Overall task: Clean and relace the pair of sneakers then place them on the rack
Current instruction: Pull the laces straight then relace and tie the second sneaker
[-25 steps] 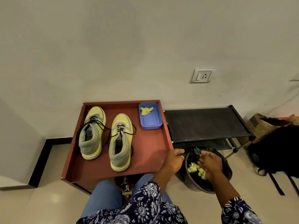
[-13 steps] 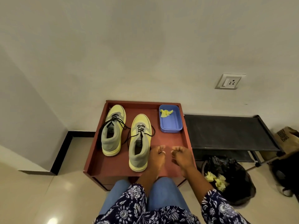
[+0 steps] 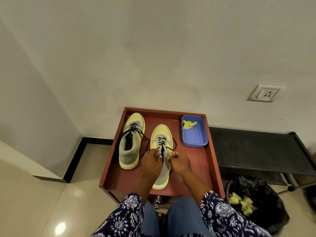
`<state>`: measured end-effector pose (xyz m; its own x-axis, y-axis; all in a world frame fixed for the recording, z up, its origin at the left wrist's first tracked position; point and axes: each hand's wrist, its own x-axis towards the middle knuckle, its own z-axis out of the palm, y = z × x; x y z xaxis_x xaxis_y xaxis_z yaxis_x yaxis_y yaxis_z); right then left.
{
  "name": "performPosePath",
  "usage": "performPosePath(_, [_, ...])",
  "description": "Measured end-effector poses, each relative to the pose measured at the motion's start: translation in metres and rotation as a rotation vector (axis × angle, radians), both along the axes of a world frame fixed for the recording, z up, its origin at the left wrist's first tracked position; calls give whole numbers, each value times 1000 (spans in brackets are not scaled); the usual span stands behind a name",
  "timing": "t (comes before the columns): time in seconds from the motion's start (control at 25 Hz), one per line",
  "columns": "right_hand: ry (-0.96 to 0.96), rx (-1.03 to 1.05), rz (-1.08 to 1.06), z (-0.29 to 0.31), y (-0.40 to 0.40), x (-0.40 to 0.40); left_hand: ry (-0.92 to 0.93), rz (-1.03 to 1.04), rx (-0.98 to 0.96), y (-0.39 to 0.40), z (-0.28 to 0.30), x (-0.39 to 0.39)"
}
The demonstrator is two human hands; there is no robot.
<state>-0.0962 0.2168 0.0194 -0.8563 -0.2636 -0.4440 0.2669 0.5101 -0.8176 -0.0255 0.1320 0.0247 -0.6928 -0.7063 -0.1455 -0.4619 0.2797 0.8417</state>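
Both hands pinch black lace ends over the right sneaker (image 3: 160, 151), left hand (image 3: 151, 162) and right hand (image 3: 179, 162) flanking its tongue; toe points away toward the wall.

Yellow-grey sneakers (image 3: 147, 144), blk laces (image 3: 162, 146)

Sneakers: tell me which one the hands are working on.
The right-hand sneaker, nearer the blue box; both hands pinch its black laces. The other sneaker sits untouched.
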Motion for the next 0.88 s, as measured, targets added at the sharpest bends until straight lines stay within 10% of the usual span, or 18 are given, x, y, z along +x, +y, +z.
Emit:
performPosePath(0.36, [278, 303, 323, -3, -23, -20, -323, -489, -253, -33, -17, -12])
performPosePath(0.88, [360, 435, 430, -8, -15, -24, -425, -432, -412, -35, -8, -24])
